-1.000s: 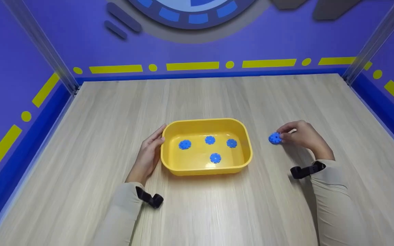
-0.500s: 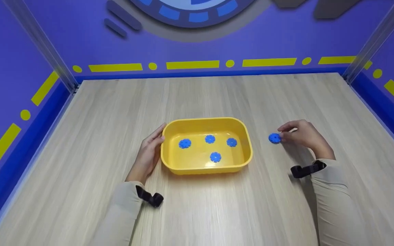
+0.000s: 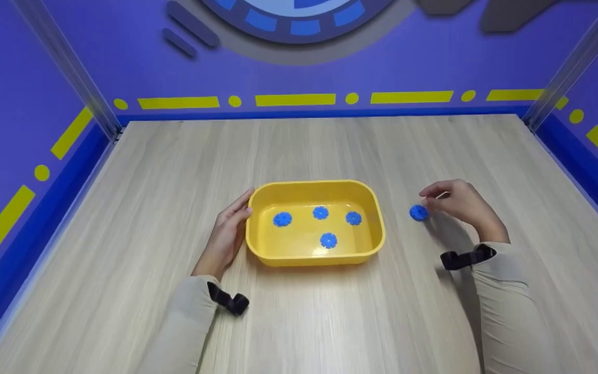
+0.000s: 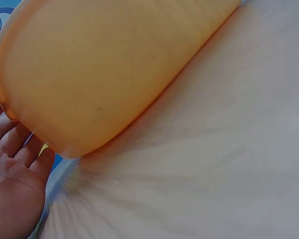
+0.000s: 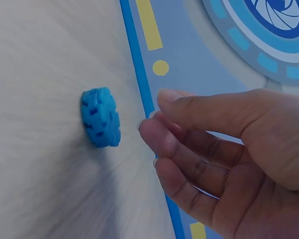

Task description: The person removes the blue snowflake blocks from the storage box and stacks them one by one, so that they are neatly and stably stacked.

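My left hand rests against the left end of a yellow plastic tub. In the left wrist view, its fingers lie fairly straight along the tub's outer wall, with the thumb near the rim. Several blue notched building discs lie flat in the tub. To the tub's right, on the table, a small stack of blue discs sits by my right hand. That hand hovers with loosely bent fingers. A gap shows between its fingertips and the stack in the right wrist view.
The wood-grain table is bounded by purple-blue panels with yellow marks at the back and both sides. Each wrist wears a black camera mount, such as the right mount.
The right thumb and fingers have released the blue disc stack and lifted slightly off it; the stack stays on the table. The left hand and tub keep their place.
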Motion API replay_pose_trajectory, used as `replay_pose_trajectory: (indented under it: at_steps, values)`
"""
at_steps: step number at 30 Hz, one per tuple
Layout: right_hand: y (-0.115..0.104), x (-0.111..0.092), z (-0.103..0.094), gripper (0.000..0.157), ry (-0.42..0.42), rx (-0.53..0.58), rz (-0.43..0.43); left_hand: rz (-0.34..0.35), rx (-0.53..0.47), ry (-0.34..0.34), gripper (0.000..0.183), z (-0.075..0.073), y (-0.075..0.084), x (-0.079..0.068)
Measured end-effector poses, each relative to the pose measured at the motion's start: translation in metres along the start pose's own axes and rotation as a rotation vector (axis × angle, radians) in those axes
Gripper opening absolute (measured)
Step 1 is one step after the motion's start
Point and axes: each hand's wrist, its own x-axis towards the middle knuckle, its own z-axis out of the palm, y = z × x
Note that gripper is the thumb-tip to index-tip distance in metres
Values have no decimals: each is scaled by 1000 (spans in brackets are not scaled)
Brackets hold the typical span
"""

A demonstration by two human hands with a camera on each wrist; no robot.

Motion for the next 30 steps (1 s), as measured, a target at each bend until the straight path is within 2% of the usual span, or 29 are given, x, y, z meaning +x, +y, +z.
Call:
replay_pose_trajectory:
  at_steps: [14,23,30]
  values:
    - [-33,13,-4,31,-59,-18,-9,-9,-15,9,52,1,-2,0]
    - [-59,21,-4,27,-79,-42,-95,-7,-16,6,52,1,-1,0]
    - [-80,32,4,24,-99,-64,-151,-2,-19,-1,53,0,-1,0]
